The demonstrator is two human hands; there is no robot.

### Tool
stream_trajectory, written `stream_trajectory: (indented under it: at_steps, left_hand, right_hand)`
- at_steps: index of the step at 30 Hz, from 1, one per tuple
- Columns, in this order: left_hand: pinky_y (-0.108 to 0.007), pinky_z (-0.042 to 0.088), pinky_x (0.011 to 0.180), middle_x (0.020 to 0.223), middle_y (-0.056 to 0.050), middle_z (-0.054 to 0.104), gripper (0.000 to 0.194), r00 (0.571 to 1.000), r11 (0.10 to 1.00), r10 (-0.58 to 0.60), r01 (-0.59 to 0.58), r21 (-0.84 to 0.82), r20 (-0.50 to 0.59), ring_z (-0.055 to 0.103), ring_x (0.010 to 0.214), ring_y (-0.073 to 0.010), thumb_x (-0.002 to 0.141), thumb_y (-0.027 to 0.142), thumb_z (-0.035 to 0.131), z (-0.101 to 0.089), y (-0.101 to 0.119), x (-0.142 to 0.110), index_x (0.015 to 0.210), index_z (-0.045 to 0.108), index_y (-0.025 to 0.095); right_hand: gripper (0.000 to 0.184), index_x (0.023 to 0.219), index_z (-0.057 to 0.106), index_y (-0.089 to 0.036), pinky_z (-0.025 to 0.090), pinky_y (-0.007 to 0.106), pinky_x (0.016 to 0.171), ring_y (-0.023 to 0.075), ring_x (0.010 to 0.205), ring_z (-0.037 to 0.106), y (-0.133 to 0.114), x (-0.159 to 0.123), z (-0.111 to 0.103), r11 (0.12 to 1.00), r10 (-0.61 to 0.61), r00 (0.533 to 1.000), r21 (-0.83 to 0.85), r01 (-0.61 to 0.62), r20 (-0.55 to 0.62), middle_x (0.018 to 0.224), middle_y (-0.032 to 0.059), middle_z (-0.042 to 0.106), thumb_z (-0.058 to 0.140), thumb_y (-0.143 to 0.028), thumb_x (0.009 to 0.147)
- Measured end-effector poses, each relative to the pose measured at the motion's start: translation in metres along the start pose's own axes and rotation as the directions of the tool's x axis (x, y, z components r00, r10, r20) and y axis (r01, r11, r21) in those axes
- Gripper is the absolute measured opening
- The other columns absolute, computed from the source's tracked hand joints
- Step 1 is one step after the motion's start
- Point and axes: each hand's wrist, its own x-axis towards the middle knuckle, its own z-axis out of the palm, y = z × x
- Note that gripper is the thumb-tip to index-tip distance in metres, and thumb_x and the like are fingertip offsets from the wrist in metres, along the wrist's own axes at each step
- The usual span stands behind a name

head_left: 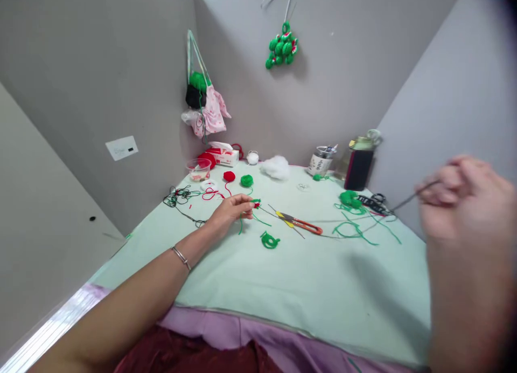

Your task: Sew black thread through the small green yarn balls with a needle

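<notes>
My left hand is over the middle of the table, thumb and fingers pinching a small green and red crocheted piece. Green yarn tails dangle below it. Raised at the far right, my right hand is blurred by motion and closed in a fist around a dark yarn strand. That strand slants down left toward the table; whether it joins the crocheted piece, I cannot tell. Just right of my left hand lie orange-handled snips, crossing a yellow-handled thin tool. A green curled crocheted piece rests nearer me.
Toward the back stand a tissue box, white stuffing, a pen can and a dark phone-like slab. Red and green yarn balls lie before them. Tangled dark yarn is left, green yarn right.
</notes>
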Motion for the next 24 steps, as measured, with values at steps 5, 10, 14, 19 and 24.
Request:
stream_trajectory:
  at_steps: [5,10,14,19,24]
  left_hand:
    - [-0.027,0.054,0.072,0.079,0.001,0.063,0.032,0.996,1.0,0.0,0.0,-0.008,0.093,0.063,0.067,-0.01,0.07,0.033,0.081,0.012,-0.001,-0.011,0.088,0.062,0.014]
    - [-0.029,0.056,0.073,0.079,0.001,0.065,0.033,0.992,0.999,0.041,-0.039,-0.015,0.116,0.067,0.068,-0.0117,0.071,0.032,0.081,0.022,-0.004,-0.017,0.089,0.06,0.015]
    - [-0.028,0.056,0.073,0.081,0.0,0.066,0.03,0.99,0.999,0.048,-0.047,-0.005,0.131,0.067,0.069,-0.0109,0.073,0.031,0.08,0.024,-0.007,-0.018,0.087,0.06,0.014]
    - [-0.027,0.055,0.072,0.078,0.002,0.065,0.029,0.991,1.0,0.03,-0.031,0.006,0.129,0.066,0.067,-0.0108,0.073,0.031,0.08,0.026,-0.006,-0.019,0.086,0.061,0.014]
    - [-0.027,0.055,0.072,0.079,0.001,0.065,0.029,0.992,1.0,0.021,-0.023,0.014,0.127,0.066,0.067,-0.0106,0.073,0.032,0.08,0.027,-0.005,-0.021,0.086,0.062,0.014]
  right_hand:
    - [0.007,0.092,0.064,-0.019,0.034,0.025,0.049,0.0103,0.052,0.049,0.01,-0.074,0.072,0.958,0.139,0.892,-0.286,-0.012,0.429,0.065,-0.0001,0.058,0.063,-0.023,0.087]
    - [0.013,0.088,0.07,-0.019,0.04,0.026,0.062,0.0131,0.072,0.055,0.031,-0.126,0.095,0.719,-0.077,0.645,-0.406,0.564,0.76,0.082,0.0043,0.059,0.058,-0.018,0.092]
    - [0.018,0.087,0.069,-0.018,0.038,0.025,0.061,0.0136,0.07,0.054,0.04,-0.135,0.098,0.524,-0.167,0.575,-0.422,0.74,0.801,0.076,0.004,0.057,0.053,-0.016,0.094]
    - [0.022,0.081,0.067,-0.016,0.036,0.025,0.06,0.0138,0.07,0.054,0.043,-0.135,0.098,0.427,-0.165,0.543,-0.436,0.792,0.824,0.074,0.0037,0.057,0.05,-0.014,0.095]
    - [0.02,0.082,0.066,-0.016,0.035,0.026,0.06,0.0143,0.071,0.054,0.045,-0.136,0.097,0.432,-0.12,0.545,-0.45,0.782,0.83,0.075,0.0037,0.057,0.051,-0.014,0.094]
